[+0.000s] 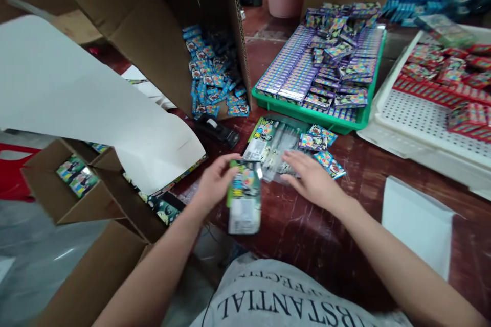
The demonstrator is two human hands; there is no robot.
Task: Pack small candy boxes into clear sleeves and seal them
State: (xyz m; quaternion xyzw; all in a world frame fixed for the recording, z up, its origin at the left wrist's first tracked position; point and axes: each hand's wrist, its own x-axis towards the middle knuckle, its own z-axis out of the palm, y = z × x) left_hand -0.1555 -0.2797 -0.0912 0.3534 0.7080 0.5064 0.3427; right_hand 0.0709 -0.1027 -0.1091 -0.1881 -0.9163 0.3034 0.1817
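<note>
My left hand (217, 181) grips a green and black printed packet (245, 199) by its upper left side, over the near edge of the dark red table. To its right, my right hand (312, 179) has its fingers spread and rests at the edge of clear plastic sleeves (282, 148). These lie over another green printed packet (263, 135). Beside them are several small packs, one purple (313, 142) and one blue (330, 164).
A green tray (333, 125) of purple packs stands beyond the hands, with a white tray (418, 145) of red packs to the right. A cardboard box (153, 36) holds blue packs. A black tool (218, 131), white card (416, 225) and open carton (95, 209) lie around.
</note>
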